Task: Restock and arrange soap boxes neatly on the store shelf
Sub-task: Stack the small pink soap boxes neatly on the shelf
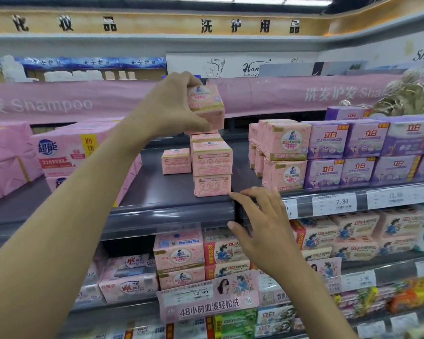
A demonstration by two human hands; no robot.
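1 dark shelf [157, 189] carried everything: purple packs [348, 152] at right, a stack of pink soap boxes [212, 167] mid-shelf. Our left hand [171, 106] gripped 1 more soap box [207, 104] on top of the stack; our right hand [260, 216], fingers loosely spread, held nothing, a fingertip by the stack's bottom corner.

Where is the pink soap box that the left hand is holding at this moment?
In the head view, centre frame, the pink soap box is held in the left hand just above the stack of pink boxes on the dark shelf.
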